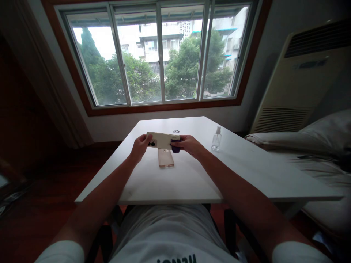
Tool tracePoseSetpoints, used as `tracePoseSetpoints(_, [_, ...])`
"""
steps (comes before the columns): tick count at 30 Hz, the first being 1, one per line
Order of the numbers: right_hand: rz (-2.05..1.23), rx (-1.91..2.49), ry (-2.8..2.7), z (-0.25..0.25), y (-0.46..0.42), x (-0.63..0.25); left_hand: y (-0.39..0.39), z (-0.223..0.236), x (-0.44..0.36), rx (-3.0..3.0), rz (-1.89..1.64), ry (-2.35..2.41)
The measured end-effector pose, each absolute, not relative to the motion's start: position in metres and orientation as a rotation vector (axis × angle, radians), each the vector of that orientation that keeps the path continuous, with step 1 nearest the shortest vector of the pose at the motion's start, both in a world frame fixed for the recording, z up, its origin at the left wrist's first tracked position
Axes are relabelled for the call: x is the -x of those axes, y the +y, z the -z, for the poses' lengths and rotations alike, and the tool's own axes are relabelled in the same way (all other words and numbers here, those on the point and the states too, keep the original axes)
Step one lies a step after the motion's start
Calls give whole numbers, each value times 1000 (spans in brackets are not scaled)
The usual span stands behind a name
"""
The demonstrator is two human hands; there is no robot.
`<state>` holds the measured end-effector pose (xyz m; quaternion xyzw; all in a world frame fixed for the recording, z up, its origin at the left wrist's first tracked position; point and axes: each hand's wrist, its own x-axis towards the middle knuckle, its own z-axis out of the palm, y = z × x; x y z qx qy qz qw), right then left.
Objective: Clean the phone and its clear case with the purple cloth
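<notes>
A pale smartphone (163, 141) is held sideways above the white table, its back with the camera lenses facing me. My left hand (140, 147) grips the camera end, thumb on the back. At the other end, my right hand (189, 144) pinches a dark purple cloth (176, 148) against the phone's back. Below the phone, a clear pinkish phone case (166, 159) lies on the table, its upper part hidden behind the phone.
On the white table (170, 186), a clear spray bottle (216, 139) stands to the right. A small dark ring-like item (176, 131) lies behind the phone. Beyond the table's right side is a pale sofa (296, 138); a window is ahead.
</notes>
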<state>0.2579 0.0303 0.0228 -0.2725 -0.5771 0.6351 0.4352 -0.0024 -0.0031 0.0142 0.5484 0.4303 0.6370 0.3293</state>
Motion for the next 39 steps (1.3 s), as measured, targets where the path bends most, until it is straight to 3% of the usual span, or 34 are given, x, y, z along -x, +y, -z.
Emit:
tracePoseSetpoints(19, [-1330,702,-1491,-27,37,-264,-3,-16,10,-1782,-1594,1418])
tracePoseSetpoints(39, [-1483,740,-1888,-8,8,-234,-27,-24,-15,-1704,-1522,1337])
